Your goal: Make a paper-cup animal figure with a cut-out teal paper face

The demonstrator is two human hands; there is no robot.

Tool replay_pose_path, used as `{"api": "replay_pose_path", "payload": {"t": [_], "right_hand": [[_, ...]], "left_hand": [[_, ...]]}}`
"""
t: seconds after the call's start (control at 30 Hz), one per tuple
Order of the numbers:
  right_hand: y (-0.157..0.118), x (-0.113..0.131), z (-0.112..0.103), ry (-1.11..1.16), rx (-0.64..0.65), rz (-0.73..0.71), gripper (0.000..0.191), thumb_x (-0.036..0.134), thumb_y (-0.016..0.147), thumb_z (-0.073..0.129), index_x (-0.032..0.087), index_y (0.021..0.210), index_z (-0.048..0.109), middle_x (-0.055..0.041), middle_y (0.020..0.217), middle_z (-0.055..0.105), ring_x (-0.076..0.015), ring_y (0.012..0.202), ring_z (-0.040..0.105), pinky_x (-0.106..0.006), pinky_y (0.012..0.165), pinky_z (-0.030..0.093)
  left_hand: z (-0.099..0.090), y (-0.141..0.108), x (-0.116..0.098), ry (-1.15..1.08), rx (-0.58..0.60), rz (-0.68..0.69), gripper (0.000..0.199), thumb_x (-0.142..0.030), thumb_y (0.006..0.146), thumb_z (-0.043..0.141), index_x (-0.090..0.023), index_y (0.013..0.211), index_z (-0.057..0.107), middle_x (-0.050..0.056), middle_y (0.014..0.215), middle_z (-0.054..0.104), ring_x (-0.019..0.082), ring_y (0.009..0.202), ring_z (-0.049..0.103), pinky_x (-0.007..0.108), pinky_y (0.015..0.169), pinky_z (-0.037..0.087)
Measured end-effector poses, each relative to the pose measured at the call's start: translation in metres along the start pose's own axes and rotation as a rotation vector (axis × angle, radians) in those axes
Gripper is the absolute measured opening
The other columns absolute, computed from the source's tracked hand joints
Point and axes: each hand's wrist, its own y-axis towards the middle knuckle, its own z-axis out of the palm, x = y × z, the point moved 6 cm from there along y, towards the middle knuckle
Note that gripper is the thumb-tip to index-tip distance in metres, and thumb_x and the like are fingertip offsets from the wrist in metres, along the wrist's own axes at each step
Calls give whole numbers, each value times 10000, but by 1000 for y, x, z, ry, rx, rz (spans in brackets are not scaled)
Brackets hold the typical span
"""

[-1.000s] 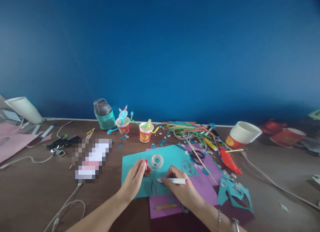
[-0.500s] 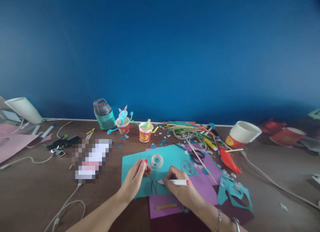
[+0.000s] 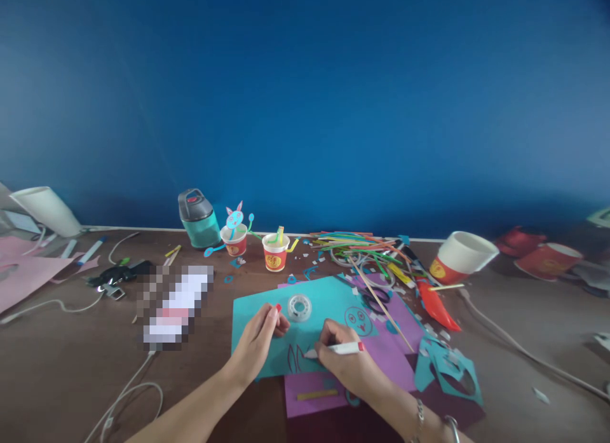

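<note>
My right hand (image 3: 345, 354) grips a white marker (image 3: 347, 348) with a red end, its tip down at the turquoise paper (image 3: 257, 313). Dark curved strokes (image 3: 294, 358) show on the paper just left of the tip. My left hand (image 3: 262, 335) rests on the sheet's left part, with a small red marker cap (image 3: 278, 308) pinched between thumb and finger. Between and above the hands lies a roll of clear tape (image 3: 299, 308). To the right, a round face with eyes and a mouth (image 3: 358, 321) is drawn on turquoise paper. Purple paper (image 3: 391, 360) lies underneath.
Behind stand two small paper cups, one with a cat figure (image 3: 234, 219), the other (image 3: 275, 255) with bent pipe cleaners. A teal bottle (image 3: 200, 219), scissors (image 3: 376, 300), a wooden stick (image 3: 381, 303), coloured strips (image 3: 362, 243), a large cup (image 3: 462, 257) and turquoise scraps (image 3: 448, 367) surround the sheet.
My right hand has moved the marker tip slightly right and down, and another stroke shows beside the earlier ones. The small cup with bent pipe cleaners has shifted a little left. My left hand stays put.
</note>
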Motion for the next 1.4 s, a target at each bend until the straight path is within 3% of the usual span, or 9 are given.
{"api": "replay_pose_path", "payload": {"t": [0.53,0.83,1.03,1.4], "right_hand": [[-1,-3,5,48,44,50,165,179,660,471,219,534,370,83,431,386,-88,405,446,-176,394,312],[-3,6,2,-6,54,16,170,126,621,467,205,501,377,73,431,433,-74,423,391,-179,404,280],[-3,6,2,62,82,21,157,161,656,465,204,521,398,64,447,451,-78,427,389,-189,408,277],[-4,8,2,-34,81,32,177,177,665,503,203,525,398,73,434,437,-80,422,406,-177,402,286]], "left_hand": [[0,0,-1,-14,-7,-3,415,-569,850,387,-200,675,459,29,733,610,179,708,599,300,689,497],[0,1,0,-9,-6,22,420,-559,862,387,-195,667,467,31,724,614,180,709,606,303,679,510],[0,1,1,-4,7,9,402,-536,873,377,-194,682,466,30,735,611,176,712,602,301,687,504],[0,2,0,-14,8,26,403,-530,874,379,-191,674,464,30,722,603,177,704,595,313,678,503]]}}
